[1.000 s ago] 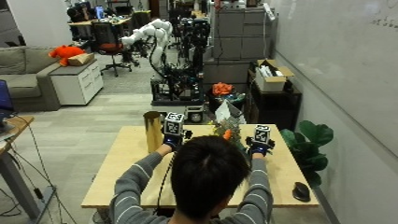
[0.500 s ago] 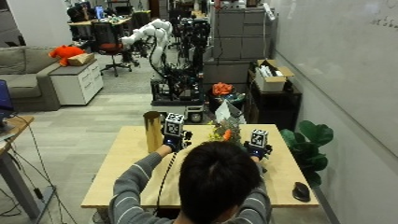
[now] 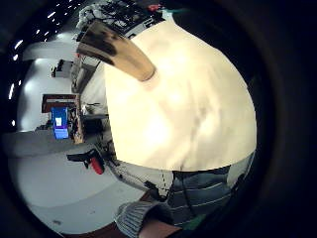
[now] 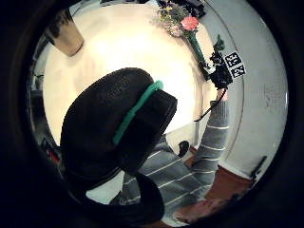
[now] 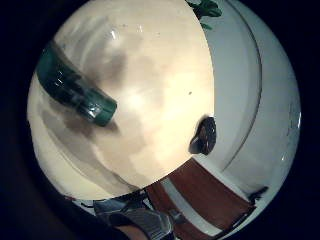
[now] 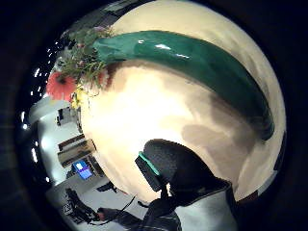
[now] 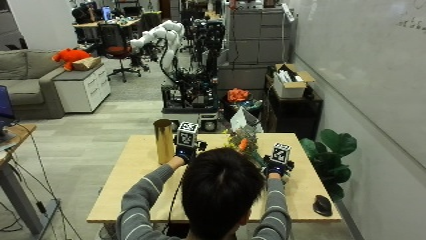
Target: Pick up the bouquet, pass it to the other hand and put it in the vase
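A bouquet (image 7: 241,141) of orange and pink flowers lies over the middle of the wooden table (image 7: 133,190), its long green wrapped stem (image 6: 178,53) pointing at my right hand (image 7: 275,169). That hand grips the stem near its end (image 5: 75,90); the left thumb side palm view shows the right hand (image 4: 219,76) wrapped round the stem below the flowers (image 4: 178,21). I cannot tell whether the stem is off the tabletop. A tall gold vase (image 7: 163,141) stands upright at the table's left. My left hand (image 7: 183,154) hovers just right of the vase (image 3: 116,49), palm down, holding nothing.
A black mouse (image 7: 322,205) lies near the table's right front corner, also seen as the mouse (image 5: 204,136) beside the stem end. A potted plant (image 7: 329,150) stands off the right edge. Bare tabletop lies between vase and bouquet.
Hardly anything has moved: the right hand has edged slightly toward the person with the stem, and the left hand stays beside the vase.
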The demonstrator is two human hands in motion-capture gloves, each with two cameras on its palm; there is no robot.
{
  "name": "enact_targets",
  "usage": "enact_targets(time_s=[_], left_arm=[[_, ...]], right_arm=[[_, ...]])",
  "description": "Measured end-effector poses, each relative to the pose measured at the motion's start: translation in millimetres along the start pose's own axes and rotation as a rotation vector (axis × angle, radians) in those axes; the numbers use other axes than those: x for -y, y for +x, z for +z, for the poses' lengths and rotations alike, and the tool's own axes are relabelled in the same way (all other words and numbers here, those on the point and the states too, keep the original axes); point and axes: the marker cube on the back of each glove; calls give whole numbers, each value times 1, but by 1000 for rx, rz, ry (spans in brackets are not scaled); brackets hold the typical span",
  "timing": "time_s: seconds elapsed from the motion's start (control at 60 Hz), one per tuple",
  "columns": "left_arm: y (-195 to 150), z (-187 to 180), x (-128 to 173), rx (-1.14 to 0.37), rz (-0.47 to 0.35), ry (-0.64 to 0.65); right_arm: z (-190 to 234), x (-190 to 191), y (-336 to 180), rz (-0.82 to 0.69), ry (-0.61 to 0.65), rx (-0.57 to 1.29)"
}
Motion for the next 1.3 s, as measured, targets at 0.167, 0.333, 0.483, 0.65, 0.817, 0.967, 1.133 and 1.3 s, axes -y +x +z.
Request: enact_targets(time_s=[0.167,0.333,0.483,0.65,0.817,0.967,1.133,1.3], left_arm=[[-1,2,2,-2,11,2],[-9,0,3,21,-35,20],[-14,4,-1,46,-92,-18],[-12,6,6,21,-62,29],[-12,9,6,5,-22,5],[-14,10,6,24,-43,16],[-18,11,7,30,-66,19],[-18,9,5,33,-67,20]], right_arm=[[15,2,10,-45,-55,5],[24,5,19,2,-37,1],[35,9,21,19,-40,6],[41,15,24,43,-13,25],[42,10,25,44,-64,33],[43,14,25,31,-34,56],[45,19,24,13,-16,75],[45,18,21,-76,-17,53]])
